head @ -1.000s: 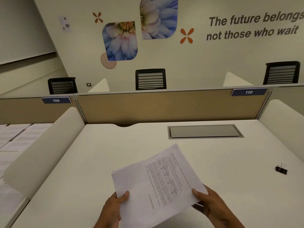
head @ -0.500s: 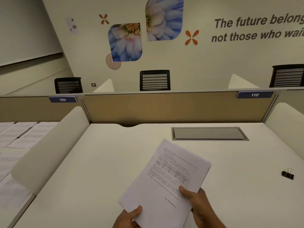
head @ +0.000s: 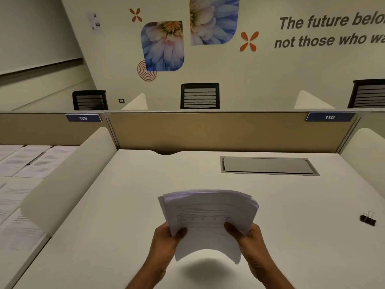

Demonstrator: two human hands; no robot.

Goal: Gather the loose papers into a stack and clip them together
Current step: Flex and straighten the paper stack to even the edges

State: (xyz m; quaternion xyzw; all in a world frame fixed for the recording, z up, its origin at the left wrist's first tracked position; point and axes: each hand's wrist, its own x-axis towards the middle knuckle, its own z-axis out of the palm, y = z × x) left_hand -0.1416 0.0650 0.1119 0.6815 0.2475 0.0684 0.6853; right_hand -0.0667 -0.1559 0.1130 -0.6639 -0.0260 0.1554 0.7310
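both hands, left hand [head: 166,243] and right hand [head: 249,239], have fingers closed on the bowed paper stack [head: 210,222] held above the surface [head: 125,205]; its fanned edges could slip apart; the binder clip [head: 368,218] lies well right of the stack.

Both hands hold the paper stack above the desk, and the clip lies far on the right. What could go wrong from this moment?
1. The stack of papers is bowed and its top edges are fanned, so clipping now may leave sheets uneven.
2. The binder clip lies apart, far right on the desk. Reaching it likely frees the right hand, and the left hand alone may let sheets slide.
3. Other papers lie on the neighbouring desk; they could be forgotten.
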